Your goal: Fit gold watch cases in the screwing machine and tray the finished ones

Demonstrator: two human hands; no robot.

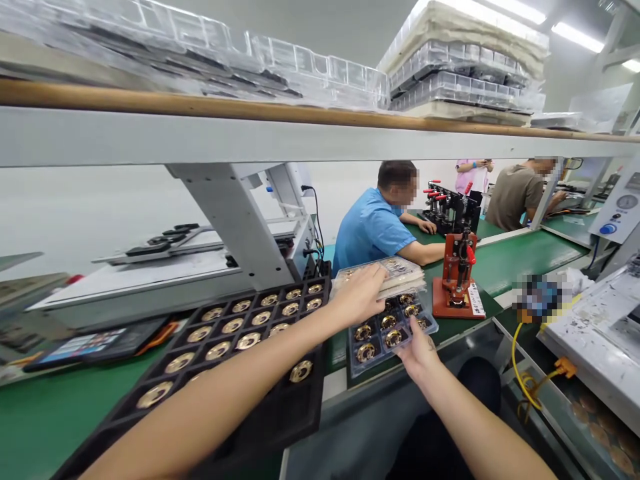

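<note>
My right hand [420, 350] grips the near right edge of a clear plastic tray [357, 371], thumb over the rim. Gold watch-case-like rings [393, 338] sit in its compartments. Above that tray's far part is a small stack of clear trays with pale sheets [407, 283]. My left hand [364, 297] is closed over the near side of this stack, its fingertips partly hidden. To the left, under my left forearm, a black compartment tray [305, 417] holds several more gold rings [249, 341]; the forearm covers some of them.
A red-brown toggle press [457, 280] stands right of the trays. Across the green bench [530, 257] a person in blue [373, 223] leans on the surface. A shelf beam [300, 137] with stacked trays crosses overhead. A tablet-like device [95, 343] lies left; a yellow cable [517, 363] hangs right.
</note>
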